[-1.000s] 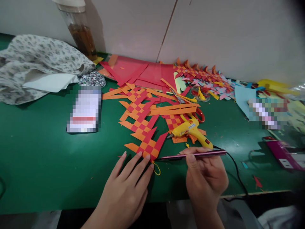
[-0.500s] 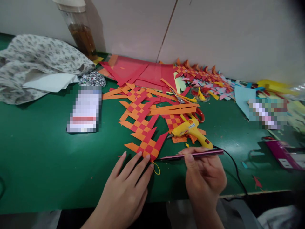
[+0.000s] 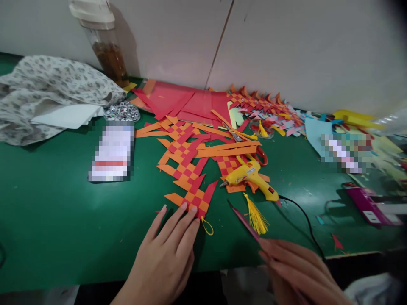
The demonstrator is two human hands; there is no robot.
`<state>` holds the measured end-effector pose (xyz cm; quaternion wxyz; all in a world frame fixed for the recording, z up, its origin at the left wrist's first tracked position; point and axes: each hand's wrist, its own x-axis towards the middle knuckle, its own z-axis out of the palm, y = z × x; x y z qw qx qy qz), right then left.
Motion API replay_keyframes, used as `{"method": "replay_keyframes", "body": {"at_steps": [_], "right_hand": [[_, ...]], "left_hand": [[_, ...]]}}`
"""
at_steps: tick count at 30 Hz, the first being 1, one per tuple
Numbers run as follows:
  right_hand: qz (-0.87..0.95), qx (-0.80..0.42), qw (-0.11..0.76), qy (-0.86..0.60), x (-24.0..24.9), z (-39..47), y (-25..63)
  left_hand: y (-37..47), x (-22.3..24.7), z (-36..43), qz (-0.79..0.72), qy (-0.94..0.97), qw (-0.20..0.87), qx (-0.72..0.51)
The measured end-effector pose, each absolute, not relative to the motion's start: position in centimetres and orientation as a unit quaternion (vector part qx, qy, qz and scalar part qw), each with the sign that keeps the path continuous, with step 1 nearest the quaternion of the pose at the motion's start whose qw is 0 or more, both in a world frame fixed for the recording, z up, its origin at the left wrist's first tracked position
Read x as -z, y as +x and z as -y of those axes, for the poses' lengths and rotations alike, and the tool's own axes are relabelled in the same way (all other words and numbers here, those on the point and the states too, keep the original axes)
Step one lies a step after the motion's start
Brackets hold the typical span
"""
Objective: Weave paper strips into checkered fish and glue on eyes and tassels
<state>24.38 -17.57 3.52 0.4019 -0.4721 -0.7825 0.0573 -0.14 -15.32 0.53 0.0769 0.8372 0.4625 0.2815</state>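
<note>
My left hand (image 3: 167,250) lies flat with its fingers spread, the fingertips resting on the near end of a woven red and orange paper strip (image 3: 194,199). A small yellow cord loop (image 3: 208,226) sticks out from that end. At the lower right, my right hand (image 3: 295,269) is closed around slim pink tweezers (image 3: 247,224), their dark pointed tip aimed up and left, apart from the paper. Beyond the tweezers lies a yellow tassel (image 3: 257,215). A yellow glue gun (image 3: 251,176) rests above it, nozzle to the left.
A phone (image 3: 112,152) lies at the left, near a patterned cloth (image 3: 57,84) and a bottle of brown liquid (image 3: 111,59). Red-handled scissors (image 3: 261,156) sit among orange paper strips (image 3: 229,149). A black cord (image 3: 305,212) curves toward the front edge. A purple packet (image 3: 365,205) lies right.
My right hand has drawn back, down and right, with the tweezers, whose tip has left the cord loop. The tassel now shows fully. My left hand stays on the paper; the view has shifted slightly.
</note>
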Motion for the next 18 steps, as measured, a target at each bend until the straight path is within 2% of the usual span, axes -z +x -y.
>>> {"method": "replay_keyframes", "body": {"at_steps": [3,6,9,14,18], "right_hand": [[0.883,0.046,0.272,-0.38,-2.9,18.0,25.6],[0.898,0.066,0.211,-0.379,-2.5,17.2,25.7],[0.893,0.007,0.204,-0.402,-2.9,16.7,25.4],[0.829,-0.047,0.291,-0.475,-4.1,15.2,23.1],[0.843,-0.018,0.227,-0.487,-3.9,12.6,20.0]], "left_hand": [[-0.1,-0.5,15.1,-0.47,0.834,0.067,-0.282],[0.0,-0.6,14.8,-0.469,0.843,0.034,-0.261],[0.0,-0.8,14.6,-0.463,0.852,0.007,-0.245],[0.0,-0.8,14.6,-0.463,0.853,-0.005,-0.24],[0.0,-0.7,14.6,-0.462,0.856,-0.008,-0.234]]}}
